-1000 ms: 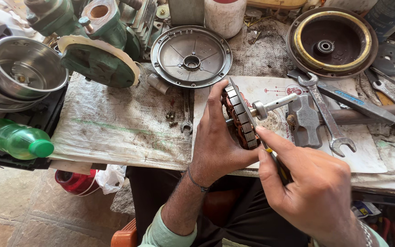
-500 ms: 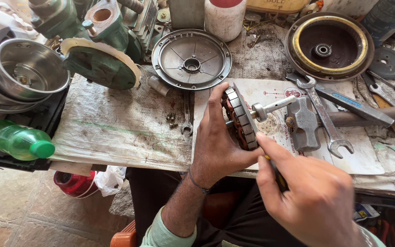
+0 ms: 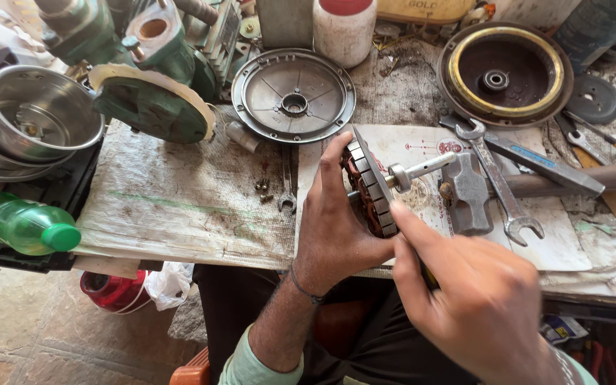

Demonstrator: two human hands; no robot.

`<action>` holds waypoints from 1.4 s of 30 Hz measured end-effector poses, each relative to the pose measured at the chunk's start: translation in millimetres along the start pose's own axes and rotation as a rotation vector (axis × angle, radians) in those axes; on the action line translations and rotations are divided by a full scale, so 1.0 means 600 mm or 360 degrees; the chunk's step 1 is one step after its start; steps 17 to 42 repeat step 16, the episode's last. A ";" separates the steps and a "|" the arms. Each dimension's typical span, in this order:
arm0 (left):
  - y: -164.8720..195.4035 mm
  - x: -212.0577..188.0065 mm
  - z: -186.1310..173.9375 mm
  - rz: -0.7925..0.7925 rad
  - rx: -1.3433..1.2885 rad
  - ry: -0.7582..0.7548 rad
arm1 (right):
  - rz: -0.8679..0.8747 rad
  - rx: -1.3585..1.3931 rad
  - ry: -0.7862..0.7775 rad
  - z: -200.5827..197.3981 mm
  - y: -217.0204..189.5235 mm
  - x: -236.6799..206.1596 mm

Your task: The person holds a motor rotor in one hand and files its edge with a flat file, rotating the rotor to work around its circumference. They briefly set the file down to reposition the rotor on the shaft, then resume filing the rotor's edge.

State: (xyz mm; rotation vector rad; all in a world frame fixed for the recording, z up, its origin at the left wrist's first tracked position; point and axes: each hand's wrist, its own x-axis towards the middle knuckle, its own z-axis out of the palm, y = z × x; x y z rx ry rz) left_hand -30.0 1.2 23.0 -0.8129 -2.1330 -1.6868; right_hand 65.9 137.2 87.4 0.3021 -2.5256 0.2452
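My left hand (image 3: pixel 333 228) grips a round motor rotor (image 3: pixel 368 185) on edge over the workbench, its laminated rim with copper windings facing me and its steel shaft (image 3: pixel 422 169) pointing right. My right hand (image 3: pixel 479 296) is closed around a thin dark tool (image 3: pixel 428 274), mostly hidden in the fist, with the forefinger laid against the rotor's lower rim. A hammer (image 3: pixel 468 192) lies just beyond the shaft tip.
A grey motor end cover (image 3: pixel 294 96) and a dark housing with a brass ring (image 3: pixel 506 73) lie at the back. Spanners (image 3: pixel 500 178) lie right. Green pump body (image 3: pixel 151 107), steel bowls (image 3: pixel 30 117) and green bottle (image 3: pixel 23 224) sit left. Small screws (image 3: pixel 263 189) rest on the sacking.
My right hand has slid a little along the rotor's lower rim. The left hand has kept the rotor in nearly the same place.
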 end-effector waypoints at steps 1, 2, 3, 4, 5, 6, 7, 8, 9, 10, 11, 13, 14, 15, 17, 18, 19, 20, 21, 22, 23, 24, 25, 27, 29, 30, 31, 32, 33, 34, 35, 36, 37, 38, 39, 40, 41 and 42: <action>0.000 0.003 -0.001 -0.0002 0.0007 0.0016 | 0.0009 0.0016 0.0006 -0.003 0.000 -0.001; 0.000 0.004 -0.001 -0.0009 0.0012 0.0032 | 0.0020 0.0033 0.0006 -0.010 0.000 -0.005; 0.000 0.002 -0.001 -0.0020 0.0016 0.0044 | 0.0034 0.0051 0.0002 -0.013 -0.001 -0.007; 0.001 -0.001 0.000 -0.0030 0.0025 0.0038 | 0.0002 0.0088 0.0029 -0.008 0.000 -0.005; 0.002 -0.005 0.001 -0.0039 0.0033 0.0029 | -0.0027 0.0124 0.0058 0.001 0.002 0.002; 0.002 -0.004 0.002 -0.0037 0.0043 0.0018 | -0.0055 0.0158 0.0097 0.006 0.003 0.007; 0.002 -0.002 0.001 -0.0022 0.0035 0.0022 | -0.0053 0.0167 0.0096 0.002 0.002 0.007; 0.002 0.000 0.001 -0.0009 0.0027 0.0032 | -0.0055 0.0177 0.0092 -0.006 0.002 0.006; 0.002 0.000 -0.001 -0.0002 0.0021 0.0044 | -0.0059 0.0191 0.0084 -0.010 0.001 0.005; 0.002 0.000 -0.001 0.0035 0.0065 0.0052 | -0.0030 0.0172 0.0064 -0.009 0.000 0.006; 0.001 -0.002 0.000 0.0071 0.0108 0.0056 | 0.0002 0.0154 0.0044 -0.007 0.000 0.006; 0.002 -0.006 0.003 0.0050 0.0135 0.0035 | 0.0062 0.0119 0.0015 -0.002 0.004 0.009; 0.004 -0.007 0.006 0.0002 0.0119 0.0009 | 0.0089 0.0099 0.0015 0.003 0.011 0.015; 0.004 -0.006 0.009 -0.0043 0.0103 -0.0016 | 0.0113 0.0079 0.0019 0.004 0.016 0.018; 0.004 -0.005 0.010 0.0020 0.0131 0.0005 | 0.0146 0.0150 0.0082 -0.001 0.019 0.017; 0.004 -0.005 0.010 0.0020 0.0131 0.0005 | 0.0146 0.0150 0.0082 -0.001 0.019 0.017; 0.004 -0.005 0.010 0.0020 0.0131 0.0005 | 0.0146 0.0150 0.0082 -0.001 0.019 0.017; 0.004 -0.005 0.010 0.0020 0.0131 0.0005 | 0.0146 0.0150 0.0082 -0.001 0.019 0.017; 0.004 -0.005 0.010 0.0020 0.0131 0.0005 | 0.0146 0.0150 0.0082 -0.001 0.019 0.017; 0.004 -0.005 0.010 0.0020 0.0131 0.0005 | 0.0146 0.0150 0.0082 -0.001 0.019 0.017; 0.004 -0.005 0.010 0.0020 0.0131 0.0005 | 0.0146 0.0150 0.0082 -0.001 0.019 0.017; 0.004 -0.005 0.010 0.0020 0.0131 0.0005 | 0.0146 0.0150 0.0082 -0.001 0.019 0.017; 0.004 -0.005 0.010 0.0020 0.0131 0.0005 | 0.0146 0.0150 0.0082 -0.001 0.019 0.017; 0.004 -0.005 0.010 0.0020 0.0131 0.0005 | 0.0146 0.0150 0.0082 -0.001 0.019 0.017; 0.004 -0.005 0.010 0.0020 0.0131 0.0005 | 0.0146 0.0150 0.0082 -0.001 0.019 0.017; 0.004 -0.005 0.010 0.0020 0.0131 0.0005 | 0.0146 0.0150 0.0082 -0.001 0.019 0.017; 0.004 -0.005 0.010 0.0020 0.0131 0.0005 | 0.0146 0.0150 0.0082 -0.001 0.019 0.017; 0.004 -0.005 0.010 0.0020 0.0131 0.0005 | 0.0146 0.0150 0.0082 -0.001 0.019 0.017; 0.004 -0.005 0.010 0.0020 0.0131 0.0005 | 0.0146 0.0150 0.0082 -0.001 0.019 0.017; 0.004 -0.005 0.010 0.0020 0.0131 0.0005 | 0.0146 0.0150 0.0082 -0.001 0.019 0.017; 0.004 -0.005 0.010 0.0020 0.0131 0.0005 | 0.0146 0.0150 0.0082 -0.001 0.019 0.017; 0.004 -0.005 0.010 0.0020 0.0131 0.0005 | 0.0146 0.0150 0.0082 -0.001 0.019 0.017; 0.004 -0.005 0.010 0.0020 0.0131 0.0005 | 0.0146 0.0150 0.0082 -0.001 0.019 0.017; 0.004 -0.005 0.010 0.0020 0.0131 0.0005 | 0.0146 0.0150 0.0082 -0.001 0.019 0.017; 0.004 -0.005 0.010 0.0020 0.0131 0.0005 | 0.0146 0.0150 0.0082 -0.001 0.019 0.017; 0.004 -0.005 0.010 0.0020 0.0131 0.0005 | 0.0146 0.0150 0.0082 -0.001 0.019 0.017; 0.004 -0.005 0.010 0.0020 0.0131 0.0005 | 0.0146 0.0150 0.0082 -0.001 0.019 0.017; 0.004 -0.005 0.010 0.0020 0.0131 0.0005 | 0.0146 0.0150 0.0082 -0.001 0.019 0.017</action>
